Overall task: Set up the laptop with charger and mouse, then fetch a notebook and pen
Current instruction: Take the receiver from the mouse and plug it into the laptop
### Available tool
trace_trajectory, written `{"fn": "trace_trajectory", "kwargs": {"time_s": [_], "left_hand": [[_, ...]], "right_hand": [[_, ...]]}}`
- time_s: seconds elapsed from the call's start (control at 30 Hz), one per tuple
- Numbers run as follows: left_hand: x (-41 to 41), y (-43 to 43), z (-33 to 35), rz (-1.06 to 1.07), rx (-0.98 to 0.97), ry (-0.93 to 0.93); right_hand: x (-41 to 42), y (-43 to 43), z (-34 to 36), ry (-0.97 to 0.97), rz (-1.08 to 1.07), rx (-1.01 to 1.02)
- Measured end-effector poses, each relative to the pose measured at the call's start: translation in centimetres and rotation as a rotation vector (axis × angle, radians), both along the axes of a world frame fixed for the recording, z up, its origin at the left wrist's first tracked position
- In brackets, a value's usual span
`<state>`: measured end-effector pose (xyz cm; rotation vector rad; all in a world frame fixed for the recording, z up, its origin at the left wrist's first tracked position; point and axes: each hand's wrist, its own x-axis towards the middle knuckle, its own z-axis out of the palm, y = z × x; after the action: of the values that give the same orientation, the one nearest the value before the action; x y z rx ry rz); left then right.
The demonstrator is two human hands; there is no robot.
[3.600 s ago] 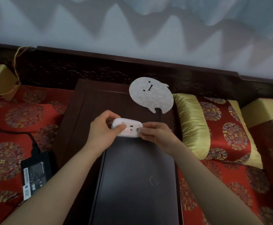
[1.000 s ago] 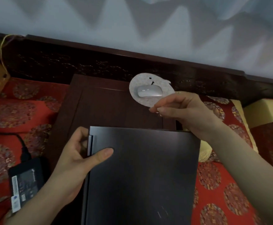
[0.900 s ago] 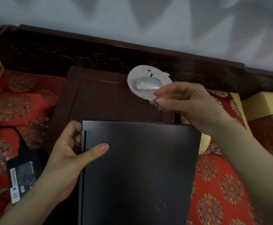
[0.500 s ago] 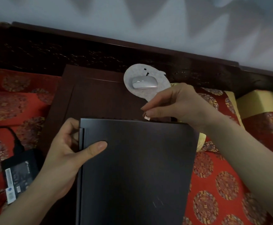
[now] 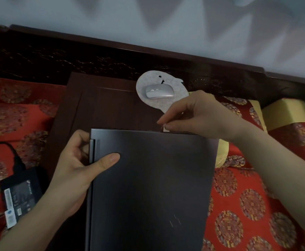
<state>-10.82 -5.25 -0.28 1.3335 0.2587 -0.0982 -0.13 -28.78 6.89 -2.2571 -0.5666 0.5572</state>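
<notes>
A closed dark grey laptop [image 5: 151,187] lies on a small dark wooden table [image 5: 108,105]. My left hand [image 5: 79,167] grips its far left corner, thumb on the lid. My right hand [image 5: 195,115] pinches a small white USB receiver [image 5: 165,128] and holds it against the laptop's far edge. A silver mouse [image 5: 159,91] rests on a pale ghost-shaped mouse pad [image 5: 177,102] at the table's far right. The black charger brick [image 5: 19,194] with its cable [image 5: 14,153] lies on the red cushion to the left.
Red patterned cushions [image 5: 238,205] flank the table on both sides. A gold bolster [image 5: 285,113] sits at the far right. A dark carved wooden backrest [image 5: 93,57] runs along the wall behind the table.
The mouse, held in both hands before, now sits on the pad. My left hand took the laptop's corner. My right hand has come down with the receiver to the laptop's far edge.
</notes>
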Motion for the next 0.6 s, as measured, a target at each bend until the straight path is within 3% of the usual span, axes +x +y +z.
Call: {"fn": "trace_trajectory", "kwargs": {"time_s": [0.2,0.6], "left_hand": [[0.4,0.2,-0.6,-0.016,-0.012,0.029],[1.4,-0.1,-0.9,-0.019,-0.003,0.07]], "right_hand": [[0.7,-0.9,-1.9,0.316,-0.251,0.338],[2.0,-0.8,-3.1,0.262,-0.263,0.225]]}}
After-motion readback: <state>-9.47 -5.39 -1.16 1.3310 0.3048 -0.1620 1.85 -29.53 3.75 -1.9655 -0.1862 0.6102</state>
